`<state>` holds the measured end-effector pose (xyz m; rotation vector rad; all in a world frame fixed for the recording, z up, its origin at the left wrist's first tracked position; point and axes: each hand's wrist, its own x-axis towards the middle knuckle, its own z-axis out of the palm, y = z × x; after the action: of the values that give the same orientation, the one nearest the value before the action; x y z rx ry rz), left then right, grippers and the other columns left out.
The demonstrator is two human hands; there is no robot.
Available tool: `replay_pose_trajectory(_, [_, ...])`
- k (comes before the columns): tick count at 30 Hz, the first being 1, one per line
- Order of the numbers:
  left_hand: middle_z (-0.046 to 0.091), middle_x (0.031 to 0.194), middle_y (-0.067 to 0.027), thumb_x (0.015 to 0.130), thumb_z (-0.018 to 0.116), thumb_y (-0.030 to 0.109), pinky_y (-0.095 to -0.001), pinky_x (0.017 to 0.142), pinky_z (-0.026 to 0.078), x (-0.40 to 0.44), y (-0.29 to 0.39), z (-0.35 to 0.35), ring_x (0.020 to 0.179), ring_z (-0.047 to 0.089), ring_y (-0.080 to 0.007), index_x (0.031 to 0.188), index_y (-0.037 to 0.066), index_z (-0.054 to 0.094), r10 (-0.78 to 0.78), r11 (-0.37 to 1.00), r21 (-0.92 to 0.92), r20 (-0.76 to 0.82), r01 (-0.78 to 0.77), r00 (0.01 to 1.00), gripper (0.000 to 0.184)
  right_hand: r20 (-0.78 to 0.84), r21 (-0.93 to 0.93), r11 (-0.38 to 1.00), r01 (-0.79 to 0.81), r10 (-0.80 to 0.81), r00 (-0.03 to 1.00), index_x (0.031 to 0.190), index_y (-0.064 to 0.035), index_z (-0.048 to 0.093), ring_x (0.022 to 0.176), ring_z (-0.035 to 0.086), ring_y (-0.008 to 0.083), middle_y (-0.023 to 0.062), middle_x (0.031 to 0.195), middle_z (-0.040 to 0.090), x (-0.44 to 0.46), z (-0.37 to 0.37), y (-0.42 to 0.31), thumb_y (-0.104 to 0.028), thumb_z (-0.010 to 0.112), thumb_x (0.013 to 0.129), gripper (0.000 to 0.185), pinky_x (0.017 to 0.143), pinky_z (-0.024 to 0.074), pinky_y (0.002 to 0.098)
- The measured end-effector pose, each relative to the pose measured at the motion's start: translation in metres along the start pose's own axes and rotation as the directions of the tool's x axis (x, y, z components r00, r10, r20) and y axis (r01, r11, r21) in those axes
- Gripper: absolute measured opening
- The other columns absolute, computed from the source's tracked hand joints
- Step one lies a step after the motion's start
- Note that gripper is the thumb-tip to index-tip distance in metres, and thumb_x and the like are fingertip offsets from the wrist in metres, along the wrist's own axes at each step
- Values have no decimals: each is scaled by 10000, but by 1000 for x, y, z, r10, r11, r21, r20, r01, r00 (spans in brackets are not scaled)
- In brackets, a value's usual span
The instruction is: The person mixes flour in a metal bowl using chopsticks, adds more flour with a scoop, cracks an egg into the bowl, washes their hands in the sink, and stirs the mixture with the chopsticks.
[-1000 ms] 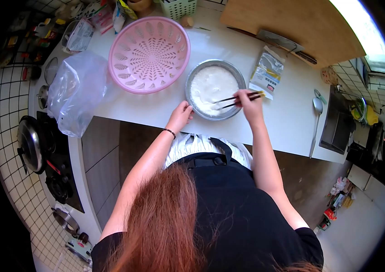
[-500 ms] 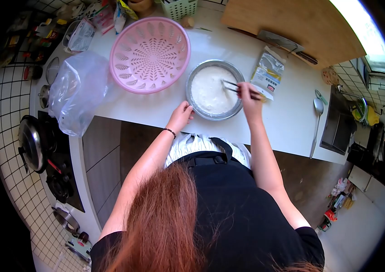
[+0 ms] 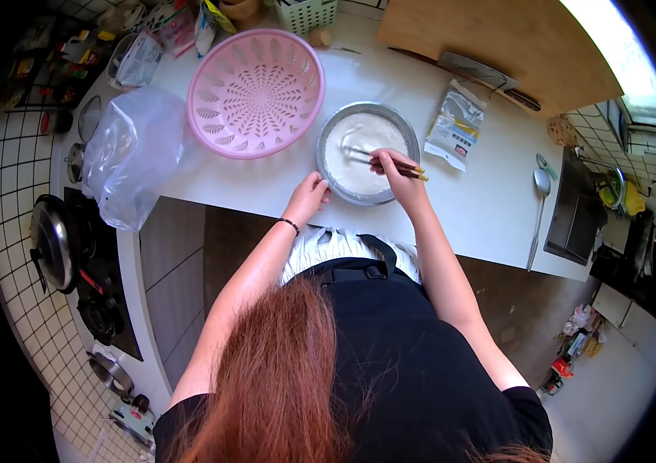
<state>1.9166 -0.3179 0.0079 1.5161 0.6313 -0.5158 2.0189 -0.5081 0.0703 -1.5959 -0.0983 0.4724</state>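
Observation:
A round metal bowl [image 3: 366, 107] of thick white batter [image 3: 352, 176] stands near the counter's front edge. My left hand [image 3: 308, 198] has its fingers curled at the bowl's lower left rim, gripping it. Above the bowl's right half, my right hand [image 3: 398, 177] is closed around a pair of dark chopsticks [image 3: 411, 169] with yellowish ends. Their tips dip into the batter left of the hand, where the surface shows swirl marks. To the bowl's right lies a grey and white printed packet [image 3: 455, 127].
A pink plastic colander [image 3: 312, 100] and a clear plastic bag [image 3: 131, 154] lie left of the bowl. A wooden board [image 3: 498, 46] with a knife [image 3: 476, 68] is at the back right. Further right are a long metal spoon [image 3: 541, 197] and the sink [image 3: 575, 208]; a stove [image 3: 115, 309] is at left.
My right hand has moved left and toward me with the chopsticks, whose tips have shifted left through the batter. My left hand stays at the rim.

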Motion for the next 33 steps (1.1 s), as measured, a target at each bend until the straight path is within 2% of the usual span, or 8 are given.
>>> replay_pose_trajectory(2, [590,863,-44,930,436,215,-259,597,463,-1,1,0,699,563,-117,946,54,497,2,1000,-3,-1,-2,1000,173,-4,29,975,-222,222,975,836,15,646,595,583,103,62,692,613,-1,-14,-1,-169,540,898,221,546,484,226])
replay_pose_trajectory(6, [589,866,-44,932,435,215,-257,603,462,-2,1,0,706,563,-117,950,55,495,-3,1000,-11,-2,3,1000,172,-236,-90,995,-41,18,972,849,8,641,620,569,96,52,705,611,1,-37,4,-173,512,913,231,558,470,219])
replay_pose_trajectory(10, [588,869,-42,933,434,214,-258,606,461,-3,2,0,706,562,-115,955,57,493,-3,1000,-8,4,3,1000,170,-30,-156,974,164,-171,985,914,8,639,698,592,107,50,789,630,0,-10,9,-121,517,916,177,654,476,219])
replay_pose_trajectory(14, [587,867,-40,933,434,214,-256,606,461,-2,2,0,704,560,-114,954,59,494,-3,1000,-8,5,3,1000,168,-41,-43,980,-192,190,981,783,10,642,570,571,103,51,650,597,-6,-24,0,-132,523,875,207,520,481,229])
replay_pose_trajectory(20, [588,861,-35,933,437,214,-253,596,458,-2,1,1,698,559,-112,947,62,494,-8,1000,-8,-1,8,1000,164,-162,-150,976,161,-185,969,886,20,632,680,583,105,47,768,624,0,-22,5,-155,538,908,200,623,474,209])
replay_pose_trajectory(26, [584,850,-34,934,436,214,-253,593,456,-1,0,0,695,557,-110,937,63,492,-2,1000,-10,0,2,1000,161,-69,-42,976,-213,210,975,764,17,635,565,570,106,54,639,599,-4,-36,-2,-147,517,873,229,522,473,227])
replay_pose_trajectory(30, [584,849,-35,933,437,214,-252,597,455,-1,0,0,693,556,-112,935,61,491,0,1000,-15,1,0,1000,163,-288,-147,988,50,-91,953,845,17,643,643,584,102,53,724,626,-1,-39,-2,-117,520,897,189,590,481,222])
replay_pose_trajectory(33, [584,849,-36,934,437,214,-253,598,455,-1,0,0,688,556,-113,936,58,491,0,1000,-7,3,0,1000,164,-30,-226,958,175,-187,982,949,15,638,754,592,108,37,827,643,-3,-15,2,-102,534,903,163,699,470,216])
